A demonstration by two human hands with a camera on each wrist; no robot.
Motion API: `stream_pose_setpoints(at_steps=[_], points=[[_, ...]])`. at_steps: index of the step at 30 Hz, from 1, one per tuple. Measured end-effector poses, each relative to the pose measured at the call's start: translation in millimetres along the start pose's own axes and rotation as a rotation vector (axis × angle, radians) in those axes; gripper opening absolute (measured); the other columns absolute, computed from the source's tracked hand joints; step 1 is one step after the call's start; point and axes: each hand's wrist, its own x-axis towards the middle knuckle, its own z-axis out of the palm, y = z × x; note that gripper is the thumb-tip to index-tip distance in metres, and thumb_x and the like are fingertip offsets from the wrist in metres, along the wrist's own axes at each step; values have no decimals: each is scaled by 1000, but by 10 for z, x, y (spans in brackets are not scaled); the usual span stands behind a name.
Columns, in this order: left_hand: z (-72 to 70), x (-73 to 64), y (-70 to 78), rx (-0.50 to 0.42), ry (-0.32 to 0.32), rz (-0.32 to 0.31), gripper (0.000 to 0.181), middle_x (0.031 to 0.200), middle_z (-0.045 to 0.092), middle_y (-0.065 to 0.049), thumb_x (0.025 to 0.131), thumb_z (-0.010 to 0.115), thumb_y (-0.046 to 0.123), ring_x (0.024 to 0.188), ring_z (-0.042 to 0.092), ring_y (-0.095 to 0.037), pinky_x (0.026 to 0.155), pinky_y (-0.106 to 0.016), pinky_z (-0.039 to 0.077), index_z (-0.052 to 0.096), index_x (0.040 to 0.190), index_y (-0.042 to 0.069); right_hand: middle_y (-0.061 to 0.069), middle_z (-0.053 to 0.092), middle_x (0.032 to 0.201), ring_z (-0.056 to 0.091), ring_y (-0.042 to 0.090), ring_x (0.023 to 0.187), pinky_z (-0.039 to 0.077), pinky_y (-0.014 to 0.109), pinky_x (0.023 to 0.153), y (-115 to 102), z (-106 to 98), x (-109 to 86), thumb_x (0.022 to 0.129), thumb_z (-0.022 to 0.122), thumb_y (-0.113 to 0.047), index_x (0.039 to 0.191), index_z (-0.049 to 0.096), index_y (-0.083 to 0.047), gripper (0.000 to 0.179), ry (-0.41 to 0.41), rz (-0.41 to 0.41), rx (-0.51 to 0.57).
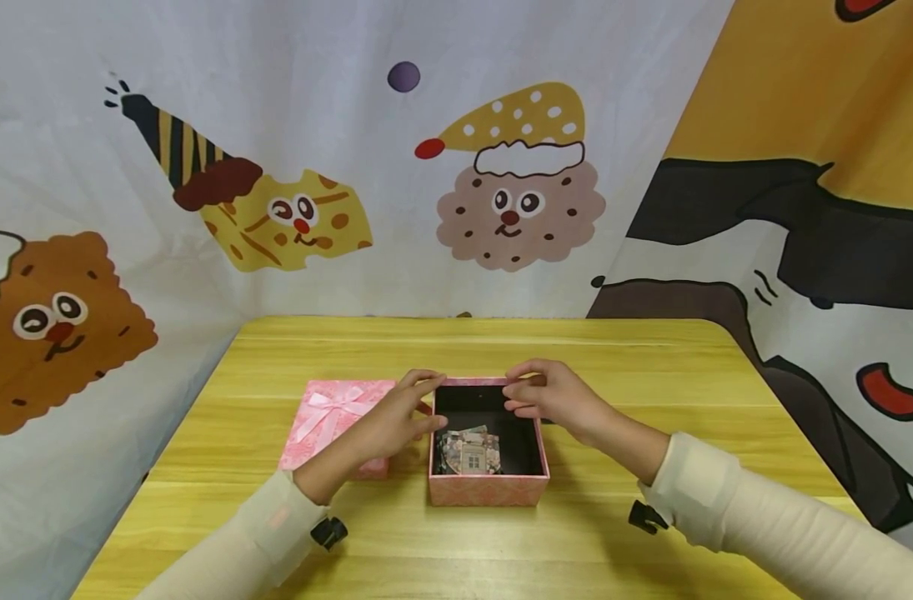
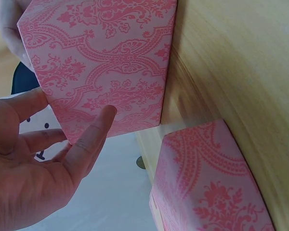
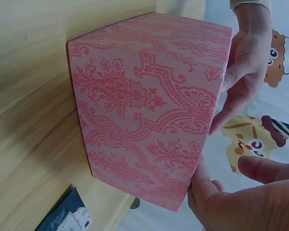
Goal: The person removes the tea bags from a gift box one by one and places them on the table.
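An open pink patterned gift box (image 1: 489, 490) with a black inside stands on the table. Printed paper pieces (image 1: 471, 450), one showing a small window, lie inside it. My left hand (image 1: 396, 421) holds the box's left wall towards the back, thumb at the rim and a finger along the outside (image 2: 89, 139). At the back right corner is my right hand (image 1: 557, 396), its fingertips reaching over the rim. Its thumb (image 3: 265, 169) stands apart from the box in the right wrist view. Left of the box lies the pink lid (image 1: 336, 412) with a ribbon bow, partly behind my left forearm.
A dark packet (image 3: 67, 214) with white printed paper lies on the table to the right of the box. The wooden table (image 1: 471, 550) ends at a cartoon-printed cloth (image 1: 396, 283) behind it.
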Motion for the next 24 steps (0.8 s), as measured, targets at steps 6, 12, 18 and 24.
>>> stream_pose_setpoints(at_steps=[6, 12, 18, 24], points=[[-5, -1, 11, -9, 0, -7, 67, 157, 36, -19, 100, 69, 14, 111, 64, -32, 78, -26, 57, 38, 157, -3, 31, 58, 129, 71, 31, 107, 58, 44, 94, 15, 98, 46, 104, 60, -7, 137, 51, 13, 40, -13, -2, -15], [6, 9, 1, -9, 3, -16, 66, 157, 37, -17, 101, 69, 15, 113, 65, -32, 83, -31, 58, 38, 157, -2, 21, 65, 120, 70, 32, 107, 57, 45, 95, 61, 206, 91, 104, 60, -8, 134, 55, 11, 36, -29, -16, -49], [6, 8, -9, -1, 1, -5, 65, 157, 37, -18, 101, 68, 14, 113, 65, -33, 84, -33, 58, 38, 157, -3, 25, 65, 121, 67, 41, 112, 57, 47, 95, 97, 329, 147, 102, 63, -11, 134, 57, 7, 37, -28, -1, -98], [4, 11, -24, 10, -2, 15, 65, 157, 36, -18, 102, 67, 13, 112, 65, -32, 82, -31, 58, 37, 157, -3, 18, 69, 122, 68, 33, 113, 57, 49, 92, 127, 457, 195, 98, 70, -18, 137, 60, 0, 43, -53, -51, -405]])
